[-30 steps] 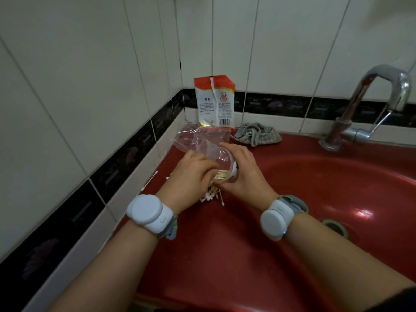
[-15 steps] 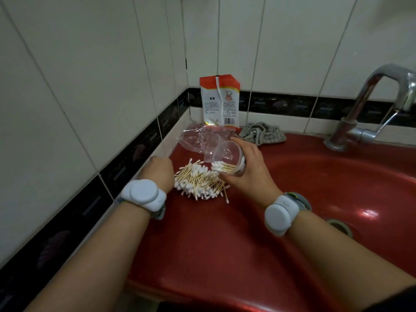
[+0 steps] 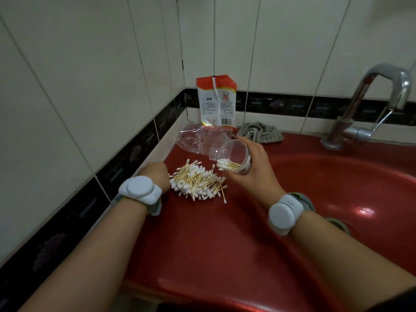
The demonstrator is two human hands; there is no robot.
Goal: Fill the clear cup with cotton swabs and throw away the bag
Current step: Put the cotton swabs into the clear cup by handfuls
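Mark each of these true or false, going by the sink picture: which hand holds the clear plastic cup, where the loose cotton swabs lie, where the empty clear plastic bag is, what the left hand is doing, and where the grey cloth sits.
1. The right hand holds the clear plastic cup, tilted on its side. True.
2. The cup is packed full of swabs. False: only a small bunch lies in it.
3. A pile of wooden-stick cotton swabs lies on the red sink ledge. True.
4. The left hand grips the crumpled clear plastic bag. False: the bag lies behind the pile, and the left hand is beside the pile.
5. The grey cloth lies in the basin over the drain. False: it sits by the wall.
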